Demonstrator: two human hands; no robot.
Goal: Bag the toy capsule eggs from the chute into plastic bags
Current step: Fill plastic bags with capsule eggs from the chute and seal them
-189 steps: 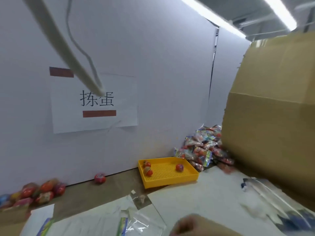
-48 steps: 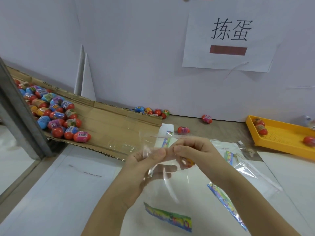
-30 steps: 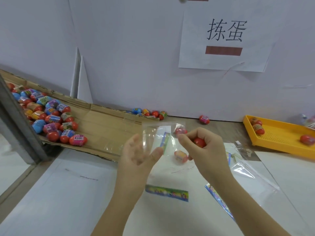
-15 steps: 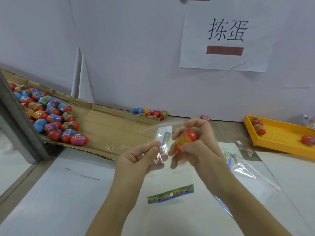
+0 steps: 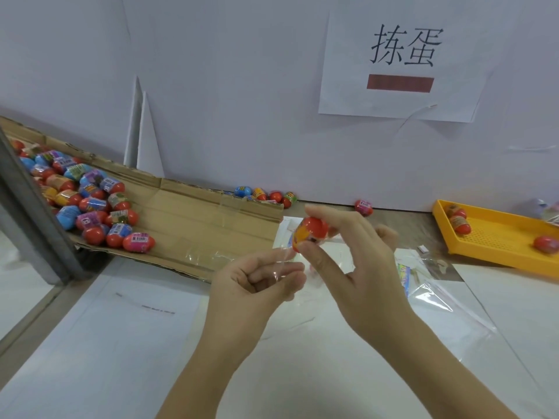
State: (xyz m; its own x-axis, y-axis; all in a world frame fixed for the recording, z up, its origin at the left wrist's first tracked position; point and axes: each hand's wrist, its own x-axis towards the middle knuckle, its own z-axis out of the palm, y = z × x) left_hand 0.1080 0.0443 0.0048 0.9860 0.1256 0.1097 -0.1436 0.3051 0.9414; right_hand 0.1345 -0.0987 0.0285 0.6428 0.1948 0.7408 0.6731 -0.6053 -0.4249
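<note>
My right hand (image 5: pixel 360 267) pinches a red and orange capsule egg (image 5: pixel 311 232) between thumb and fingers, raised above the table. Just left of it my left hand (image 5: pixel 257 282) pinches the edge of a clear plastic bag (image 5: pixel 279 267), which hangs crumpled between the two hands. The egg touches the bag's upper edge. A cardboard chute (image 5: pixel 193 225) slopes in from the left with a heap of capsule eggs (image 5: pixel 87 204) on it.
A yellow perforated tray (image 5: pixel 499 240) with three eggs stands at the right. Loose eggs (image 5: pixel 266 195) lie along the white wall, one more egg (image 5: pixel 363 207) further right. Spare clear bags (image 5: pixel 435 300) lie on the white table. A grey metal post (image 5: pixel 27 207) stands at left.
My right hand has brought the egg down and left against the bag's edge. My left hand has bunched the bag closer; the bag's coloured header strip is no longer in sight.
</note>
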